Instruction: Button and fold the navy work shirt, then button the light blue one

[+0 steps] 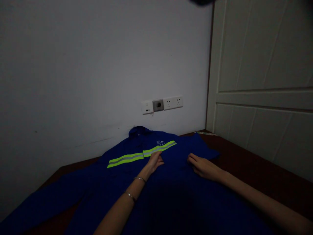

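A blue work jacket (127, 182) is spread with its front up and its collar towards the wall. Yellow-green reflective bands with a grey centre line cross its chest, and a small white logo sits above the right-hand one. My left hand (156, 161), with two bangles further down the forearm, is closed on the cloth at the lower edge of that band. Over by the sleeve on the right, my right hand (201, 166) has its fingers curled together in a pinch on the blue fabric. Its fingertips are partly hidden. The other sleeve (49, 199) stretches out to the lower left.
The jacket lies on a dark reddish-brown surface (234, 163) against a pale wall (85, 65). Sockets and a switch panel (162, 104) are set low in the wall. A white panelled door (264, 98) stands on the right. A thin patterned strip (206, 133) lies near the corner.
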Demonstrator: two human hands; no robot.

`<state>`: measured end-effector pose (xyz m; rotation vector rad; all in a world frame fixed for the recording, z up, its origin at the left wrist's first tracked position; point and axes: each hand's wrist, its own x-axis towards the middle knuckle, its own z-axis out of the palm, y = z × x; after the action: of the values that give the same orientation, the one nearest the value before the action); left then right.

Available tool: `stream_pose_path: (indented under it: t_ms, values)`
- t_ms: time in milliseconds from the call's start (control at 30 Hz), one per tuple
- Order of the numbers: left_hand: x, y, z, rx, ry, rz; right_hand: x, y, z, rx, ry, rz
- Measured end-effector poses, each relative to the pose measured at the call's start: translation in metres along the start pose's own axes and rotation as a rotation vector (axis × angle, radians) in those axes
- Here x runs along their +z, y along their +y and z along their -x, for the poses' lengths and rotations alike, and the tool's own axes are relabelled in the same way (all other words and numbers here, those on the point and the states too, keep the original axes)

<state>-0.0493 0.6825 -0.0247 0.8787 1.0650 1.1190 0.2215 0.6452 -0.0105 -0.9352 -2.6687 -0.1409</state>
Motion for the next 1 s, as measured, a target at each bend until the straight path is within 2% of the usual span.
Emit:
stream_pose_path:
  t_ms: [100,267,400,467,567,700,800,1000]
  values:
    - [0.007,0.0,-0.003,0.087,0.083,-0.066,-0.001,-0.007,-0.014,-0.036,0.027,0.046]
    - [0.022,0.011,-0.005,0.114,0.214,-0.08,0.014,-0.029,-0.045,-0.174,0.072,0.171]
    - [0.034,0.026,-0.001,0.149,0.222,-0.057,0.025,-0.037,-0.059,-0.086,0.224,0.237]
    - [0.037,0.032,-0.001,0.155,0.19,-0.058,0.025,-0.035,-0.059,-0.034,0.292,0.166]
    - [0.037,0.036,-0.004,0.145,0.179,-0.072,0.02,-0.028,-0.056,0.029,0.405,-0.111]
    - [0.034,0.036,-0.012,0.088,0.212,-0.018,0.015,-0.018,-0.052,0.236,0.582,-0.438]
    - [0.034,0.033,-0.016,0.015,0.216,0.01,0.015,-0.015,-0.053,0.337,0.585,-0.518]
    - [0.035,0.032,-0.017,-0.045,0.193,0.001,0.014,-0.015,-0.059,0.289,0.63,-0.528]
